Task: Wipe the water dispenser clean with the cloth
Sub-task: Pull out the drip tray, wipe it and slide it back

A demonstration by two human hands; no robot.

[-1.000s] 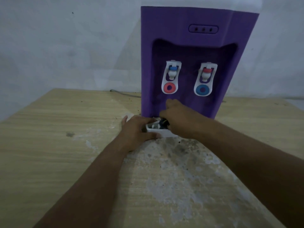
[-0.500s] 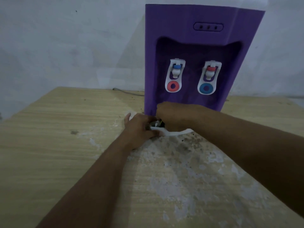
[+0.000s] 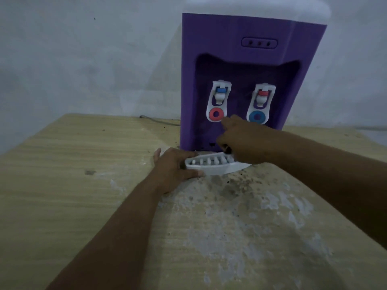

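Left hand (image 3: pixel 172 167): centre of the frame, flat on the table (image 3: pixel 62 185), fingers curled around the left end of the white drip tray (image 3: pixel 215 165), thumb along its front edge; grasping it.

Right hand (image 3: pixel 244 143): right of centre, above the right end of the tray, fingers bent downward. A small dark item (image 3: pixel 227 149) shows at its fingertips; in this dim view it cannot be told whether this is the cloth, nor whether the hand is clenched on it.

Drip tray: slotted, curved front, at the foot of the dispenser, between the two hands.

Water dispenser (image 3: pixel 236 28): purple body with a white top, upper centre-right of the frame, standing on the table against the wall (image 3: pixel 83 59), directly behind both hands. Two white taps in its recess: left tap (image 3: pixel 218 100) with a blue cap and red ring, right tap (image 3: pixel 260 105) with a red cap and blue ring. Three-dot indicator panel (image 3: pixel 259 42) above. No readable writing.

Table: pale wood grain, with worn, speckled patches in front of the tray.
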